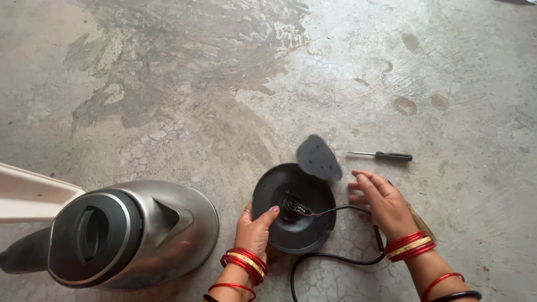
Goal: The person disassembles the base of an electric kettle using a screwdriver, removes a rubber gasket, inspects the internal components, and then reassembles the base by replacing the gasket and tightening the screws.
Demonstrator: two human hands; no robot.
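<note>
Far to the left of the hands a steel electric kettle [134,232] lies on its side on the cracked concrete floor [184,84], black lid toward the camera, well apart from the grip; the left hand [254,230] pinches the near-left rim of the upturned black kettle base [293,208], thumb on the inner face, fingers curled beneath. The right hand [380,204] rests loosely open just right of the base, fingertips near its rim, holding nothing, lying over the black power cord [335,258]; a dark cover plate [319,157] leans at the base's far edge, and a screwdriver [383,156] lies beyond the right hand.
</note>
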